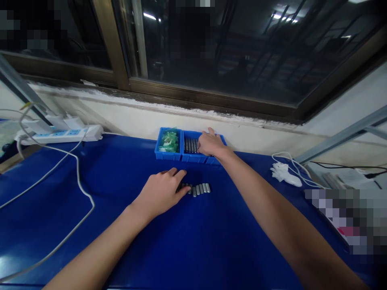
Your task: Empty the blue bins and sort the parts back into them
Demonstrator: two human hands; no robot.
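Short silvery metal cylinders (198,189) lie side by side in a row on the blue tabletop. My left hand (163,189) rests at the row's left end, thumb and forefinger apart around the pieces there and partly covering them. My right hand (211,144) reaches into the middle blue bin (193,158), at the right end of a row of similar cylinders (190,145) standing in it. Its fingers are bent together, and their tips, with anything between them, are hidden. Green plastic packets (168,140) fill the left blue bin (167,156).
A third blue bin (215,161) sits partly behind my right wrist. On the left are a white power strip (63,135) and loose white cables (79,181). Crumpled white material (279,171) and a white corded device (293,180) lie right. Wall and window stand behind.
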